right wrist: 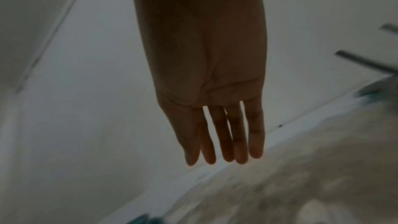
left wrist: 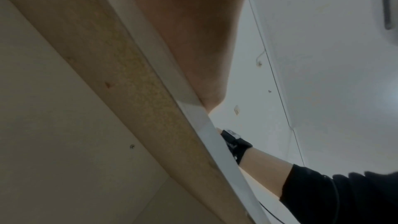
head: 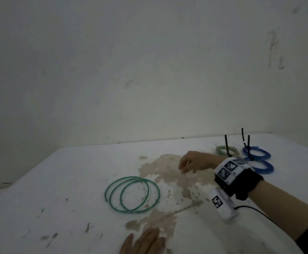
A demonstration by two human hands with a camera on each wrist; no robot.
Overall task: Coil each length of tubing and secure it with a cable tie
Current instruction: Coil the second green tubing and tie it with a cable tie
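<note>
A loose coil of green tubing (head: pixel 132 194) lies untied on the white table (head: pixel 57 189), its loops spread apart. My right hand (head: pixel 186 165) hovers just right of and beyond the coil, fingers straight and empty; in the right wrist view the right hand (right wrist: pixel 224 142) holds nothing. My left hand (head: pixel 146 242) lies flat at the table's front edge, also empty. The left wrist view shows only its palm (left wrist: pixel 189 40) above the table edge (left wrist: pixel 193 117). At the back right sit a pale green coil (head: pixel 221 150) and two blue coils (head: pixel 257 154) (head: pixel 263 167), with black cable ties (head: pixel 227 144) sticking up.
The tabletop has a large brown worn patch (head: pixel 169 171) in its middle. A grey-white wall (head: pixel 149 70) stands directly behind the table. A black cable (head: pixel 256 210) runs from the camera unit on my right wrist along the forearm.
</note>
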